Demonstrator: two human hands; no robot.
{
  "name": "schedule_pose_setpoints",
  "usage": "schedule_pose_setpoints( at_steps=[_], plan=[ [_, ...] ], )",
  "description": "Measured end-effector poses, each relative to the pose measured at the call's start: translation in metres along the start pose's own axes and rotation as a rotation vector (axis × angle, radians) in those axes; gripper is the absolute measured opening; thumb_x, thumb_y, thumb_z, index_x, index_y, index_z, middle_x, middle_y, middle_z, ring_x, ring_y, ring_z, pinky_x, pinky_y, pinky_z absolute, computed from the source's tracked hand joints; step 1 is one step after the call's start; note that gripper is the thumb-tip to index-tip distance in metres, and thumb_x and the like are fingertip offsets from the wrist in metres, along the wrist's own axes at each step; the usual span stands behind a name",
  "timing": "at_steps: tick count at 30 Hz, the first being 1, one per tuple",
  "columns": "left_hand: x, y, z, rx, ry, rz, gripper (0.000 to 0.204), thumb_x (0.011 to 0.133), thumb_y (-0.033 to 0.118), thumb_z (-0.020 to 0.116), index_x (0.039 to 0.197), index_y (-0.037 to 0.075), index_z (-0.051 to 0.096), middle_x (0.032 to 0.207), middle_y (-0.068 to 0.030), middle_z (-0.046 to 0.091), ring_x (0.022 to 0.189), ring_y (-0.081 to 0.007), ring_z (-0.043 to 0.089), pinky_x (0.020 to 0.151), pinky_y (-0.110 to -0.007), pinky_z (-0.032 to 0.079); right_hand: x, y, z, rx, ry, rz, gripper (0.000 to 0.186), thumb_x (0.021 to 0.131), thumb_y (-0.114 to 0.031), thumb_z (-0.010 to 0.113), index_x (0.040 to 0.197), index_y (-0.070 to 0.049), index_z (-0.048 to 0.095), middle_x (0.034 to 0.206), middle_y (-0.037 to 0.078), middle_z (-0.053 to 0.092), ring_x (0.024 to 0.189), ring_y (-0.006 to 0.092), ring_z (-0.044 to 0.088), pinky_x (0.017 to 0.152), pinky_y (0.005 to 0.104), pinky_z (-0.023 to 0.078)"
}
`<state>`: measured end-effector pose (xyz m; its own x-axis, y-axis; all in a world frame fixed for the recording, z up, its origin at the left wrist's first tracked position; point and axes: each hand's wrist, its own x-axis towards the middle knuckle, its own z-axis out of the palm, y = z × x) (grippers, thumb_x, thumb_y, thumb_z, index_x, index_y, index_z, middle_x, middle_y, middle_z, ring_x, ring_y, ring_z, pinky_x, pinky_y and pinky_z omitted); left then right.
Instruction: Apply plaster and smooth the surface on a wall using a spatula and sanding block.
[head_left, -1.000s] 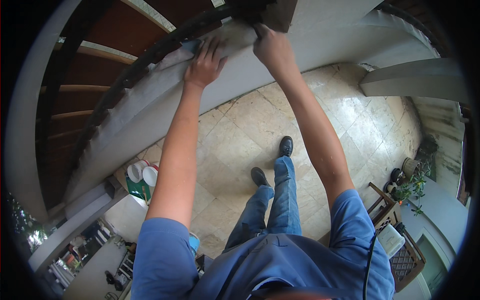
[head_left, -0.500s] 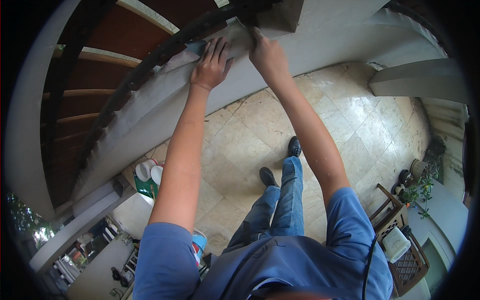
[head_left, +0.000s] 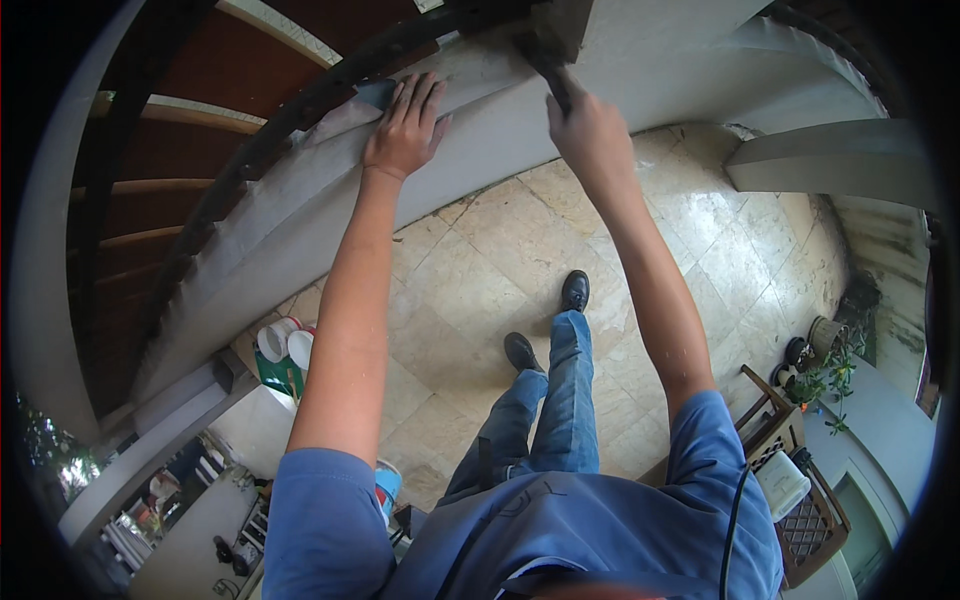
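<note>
My left hand (head_left: 405, 130) lies flat on the top of a white wall ledge (head_left: 470, 75), its fingers stretched out. A small grey-blue flat piece (head_left: 375, 94) shows beside its fingertips; what it is I cannot make out. My right hand (head_left: 592, 140) is closed round the handle of a dark hand tool (head_left: 545, 68). The tool slants up and left toward the ledge, beside the foot of a pale post (head_left: 572, 30). Its far end is dark and smeared, so its kind and whether it touches the ledge do not show.
Dark railing with brown slats (head_left: 240, 60) rises beyond the ledge. Below lies a tiled floor (head_left: 470, 270). White buckets (head_left: 275, 340) stand at the left, with a blue bucket (head_left: 388, 485) near my left sleeve. A wooden chair (head_left: 815, 525) and a potted plant (head_left: 830, 380) are at the right.
My right hand has drawn back and to the right along with the tool, whose dark handle now shows more. My left hand stays flat on the ledge; the view has shifted slightly.
</note>
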<state>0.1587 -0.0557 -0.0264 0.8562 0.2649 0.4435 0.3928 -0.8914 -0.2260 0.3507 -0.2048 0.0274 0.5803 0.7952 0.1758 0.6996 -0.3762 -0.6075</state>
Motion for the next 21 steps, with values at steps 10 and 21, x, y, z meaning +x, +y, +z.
schedule_pose_setpoints(
  at_steps=[10, 21],
  plan=[
    [-0.003, 0.004, 0.002, -0.047, -0.029, -0.032, 0.044, 0.082, 0.025, 0.053, 0.119, 0.003, 0.045, 0.127, -0.014, 0.044, 0.117, -0.0289, 0.042, 0.1, -0.038, 0.033, 0.01, 0.003, -0.011, 0.057, 0.078, -0.066, 0.026, 0.079, -0.023, 0.055, 0.099, -0.007, 0.058, 0.071, 0.022, 0.06, 0.068, 0.039, 0.059, 0.061, 0.0455, 0.049],
    [0.002, 0.005, 0.004, -0.032, -0.029, -0.021, 0.046, 0.081, 0.022, 0.055, 0.12, 0.0, 0.044, 0.126, -0.0149, 0.044, 0.116, -0.0307, 0.043, 0.098, -0.039, 0.036, 0.034, -0.002, 0.002, 0.085, 0.068, -0.028, 0.021, 0.077, -0.022, 0.057, 0.088, -0.004, 0.058, 0.068, 0.022, 0.06, 0.068, 0.0404, 0.059, 0.065, 0.0447, 0.05]
  ],
)
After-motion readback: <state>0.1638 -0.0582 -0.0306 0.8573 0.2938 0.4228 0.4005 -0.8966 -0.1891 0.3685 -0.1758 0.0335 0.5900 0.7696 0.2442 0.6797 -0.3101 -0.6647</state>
